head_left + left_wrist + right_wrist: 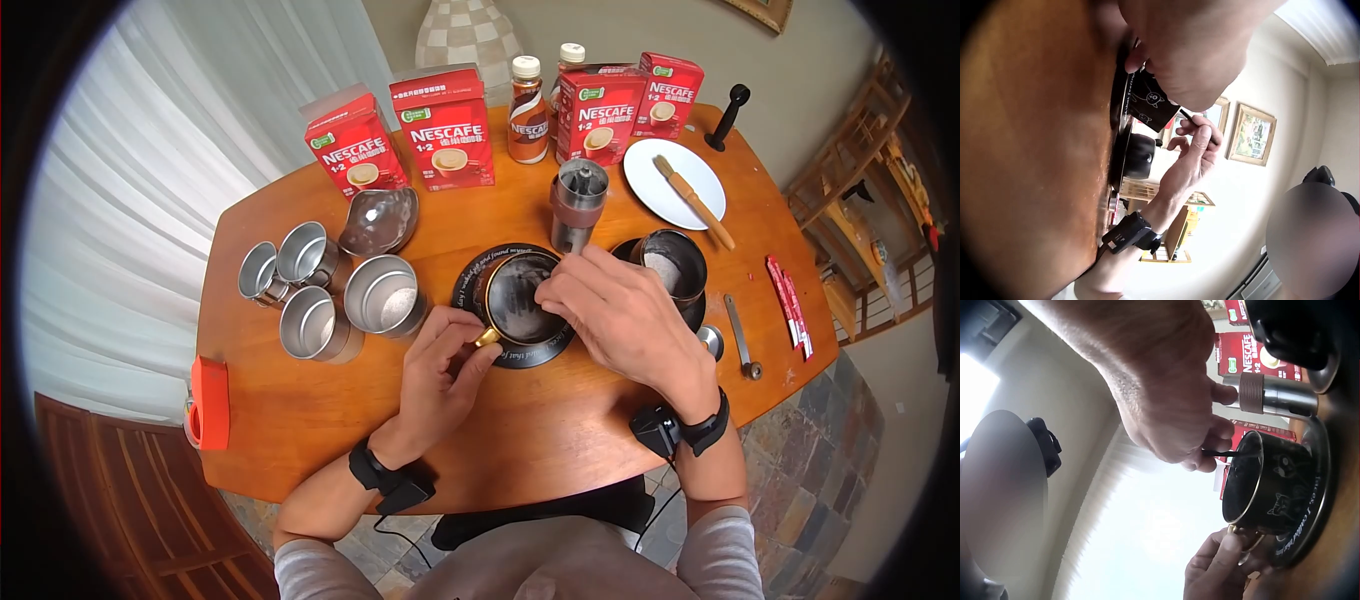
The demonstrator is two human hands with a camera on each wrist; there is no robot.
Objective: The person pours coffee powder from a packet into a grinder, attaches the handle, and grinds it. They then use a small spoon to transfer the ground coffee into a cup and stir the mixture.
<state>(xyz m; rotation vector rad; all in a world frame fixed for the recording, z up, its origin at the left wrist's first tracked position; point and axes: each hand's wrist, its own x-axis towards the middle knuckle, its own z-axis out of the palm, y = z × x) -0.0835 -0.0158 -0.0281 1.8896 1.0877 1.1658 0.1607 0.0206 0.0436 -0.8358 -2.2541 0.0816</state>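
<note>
A black cup [518, 298] with a gold rim stands on a black saucer [520, 355] at the middle of the wooden table [560, 440]. My left hand [478, 345] pinches the cup's gold handle [487, 337]. My right hand [550, 292] hovers over the cup's rim and pinches a thin dark stirrer [1219, 453] whose tip reaches into the cup [1272, 487]. In the right wrist view the fingers of my left hand [1222, 569] curl at the handle below the cup. The left wrist view shows the cup [1154, 103] side-on with my right hand [1194, 156] beside it.
Red Nescafe boxes [445, 125] and two bottles [526, 100] line the far edge. A metal grinder [577, 205], a second dark cup [672, 265], a white plate [672, 180] with a brush, several metal cups [385, 295], a spoon [742, 340] and red sachets [790, 305] surround the saucer.
</note>
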